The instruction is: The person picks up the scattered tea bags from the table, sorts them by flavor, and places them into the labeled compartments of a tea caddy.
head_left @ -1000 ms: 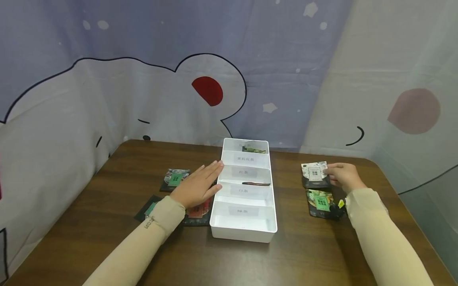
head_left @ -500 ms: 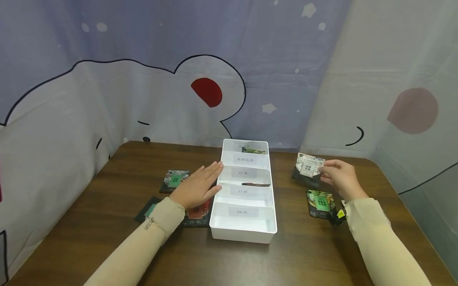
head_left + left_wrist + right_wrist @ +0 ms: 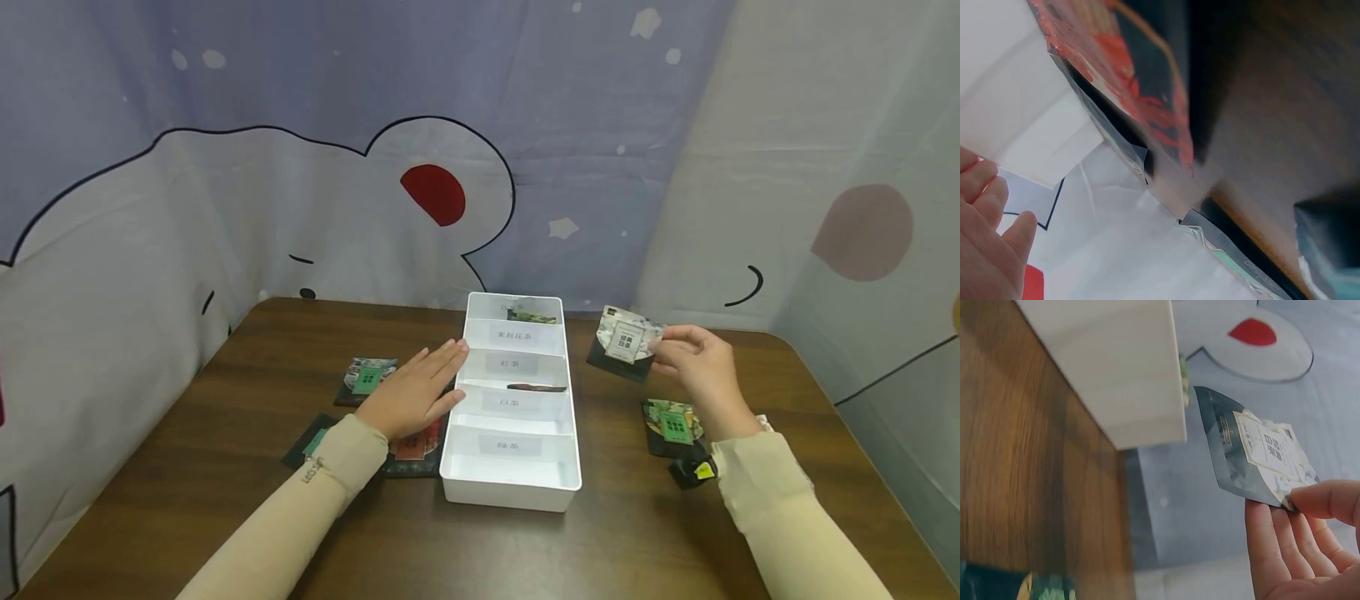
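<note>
My right hand (image 3: 701,371) pinches a black-and-white tea sachet (image 3: 621,346) by its edge, thumb on one face and fingers behind. In the right wrist view that sachet (image 3: 1266,450) is tilted and off the table, right of the white divided box (image 3: 510,497). My left hand (image 3: 412,392) lies with straight fingers against the box's left rim. Paper labels mark the box's compartments. A green sachet (image 3: 532,317) shows in the farthest one, and a dark red sachet edge (image 3: 536,387) in the middle one.
Left of the box lie a red-and-black sachet (image 3: 412,454), partly under my left arm, and green-labelled sachets (image 3: 366,379). On the right are a green-and-black sachet (image 3: 672,427) and a black packet with a yellow mark (image 3: 692,472). A printed curtain (image 3: 337,208) hangs behind the table.
My right hand has lifted the white-and-black sachet off the table and carried it left toward the box, tilting it. My left hand has stayed in place.
</note>
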{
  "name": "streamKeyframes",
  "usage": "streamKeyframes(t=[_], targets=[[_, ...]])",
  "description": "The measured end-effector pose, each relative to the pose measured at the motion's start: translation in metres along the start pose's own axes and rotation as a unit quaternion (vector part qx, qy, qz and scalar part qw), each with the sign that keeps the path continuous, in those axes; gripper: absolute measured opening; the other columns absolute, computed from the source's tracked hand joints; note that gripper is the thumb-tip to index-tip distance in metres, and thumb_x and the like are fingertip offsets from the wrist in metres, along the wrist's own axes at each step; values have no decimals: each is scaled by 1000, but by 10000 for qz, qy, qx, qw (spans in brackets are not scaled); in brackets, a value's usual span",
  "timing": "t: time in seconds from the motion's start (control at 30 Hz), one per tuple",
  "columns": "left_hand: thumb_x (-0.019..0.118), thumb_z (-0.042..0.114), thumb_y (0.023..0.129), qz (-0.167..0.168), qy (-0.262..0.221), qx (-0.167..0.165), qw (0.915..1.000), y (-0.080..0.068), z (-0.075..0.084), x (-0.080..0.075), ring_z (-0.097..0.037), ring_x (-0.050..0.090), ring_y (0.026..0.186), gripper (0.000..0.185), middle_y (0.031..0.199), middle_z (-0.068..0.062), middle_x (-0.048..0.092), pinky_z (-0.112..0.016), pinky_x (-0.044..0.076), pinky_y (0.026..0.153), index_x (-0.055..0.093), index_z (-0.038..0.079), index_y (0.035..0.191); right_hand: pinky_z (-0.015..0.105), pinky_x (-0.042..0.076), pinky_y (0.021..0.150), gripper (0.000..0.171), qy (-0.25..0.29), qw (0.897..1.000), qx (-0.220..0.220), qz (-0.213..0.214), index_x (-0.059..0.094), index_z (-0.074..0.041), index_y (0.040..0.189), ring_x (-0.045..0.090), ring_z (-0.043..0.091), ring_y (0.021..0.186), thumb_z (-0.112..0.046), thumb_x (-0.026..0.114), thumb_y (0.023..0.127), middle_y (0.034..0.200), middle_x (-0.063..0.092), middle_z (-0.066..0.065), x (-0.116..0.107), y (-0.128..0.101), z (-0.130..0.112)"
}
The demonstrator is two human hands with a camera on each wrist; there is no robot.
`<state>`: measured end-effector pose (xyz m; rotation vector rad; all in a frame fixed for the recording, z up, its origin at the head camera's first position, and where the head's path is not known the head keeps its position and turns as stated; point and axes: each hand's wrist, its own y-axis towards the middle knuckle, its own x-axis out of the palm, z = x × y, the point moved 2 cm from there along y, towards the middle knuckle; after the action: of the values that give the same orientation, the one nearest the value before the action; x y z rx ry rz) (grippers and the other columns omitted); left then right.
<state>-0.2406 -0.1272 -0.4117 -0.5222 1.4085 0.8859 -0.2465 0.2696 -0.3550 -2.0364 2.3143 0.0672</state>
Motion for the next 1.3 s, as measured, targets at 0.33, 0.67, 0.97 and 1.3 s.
streamKeyframes(t=[0.33, 0.67, 0.97, 1.3], targets=[[44, 44, 106, 46, -43, 33, 10000, 0, 1, -1, -25, 22, 154, 70, 166, -9, 26, -48, 22, 124, 27, 5, 160, 22, 60, 76, 16, 238, 9987, -416, -160, 59, -3, 107, 69, 5, 83, -4, 69, 95, 87, 73, -9, 29, -23, -11], [42, 46, 106, 10, -65, -56, 10000, 0, 0, 2, -24, 21, 154, 70, 167, -8, 24, -46, 21, 124, 25, 6, 161, 24, 61, 70, 18, -20, 9959, -809, -406, 55, 3, 108, 69, 4, 78, 4, 66, 93, 82, 70, -9, 61, -50, -14], [43, 45, 106, 106, -99, -18, 9999, -1, -1, 2, -24, 22, 154, 69, 166, -9, 25, -46, 20, 124, 27, 5, 160, 30, 63, 68, 19, -81, 9889, -1289, -739, 53, 12, 105, 70, 7, 77, 16, 62, 89, 86, 66, 5, 86, -58, -2], [42, 46, 107, 113, -114, 17, 9999, -1, -2, 4, -22, 21, 154, 69, 167, -8, 25, -45, 20, 124, 26, 6, 161, 21, 58, 76, 13, -1000, 9720, -1940, -869, 62, 4, 98, 66, 9, 86, 10, 68, 87, 96, 69, 16, 91, -65, 13]])
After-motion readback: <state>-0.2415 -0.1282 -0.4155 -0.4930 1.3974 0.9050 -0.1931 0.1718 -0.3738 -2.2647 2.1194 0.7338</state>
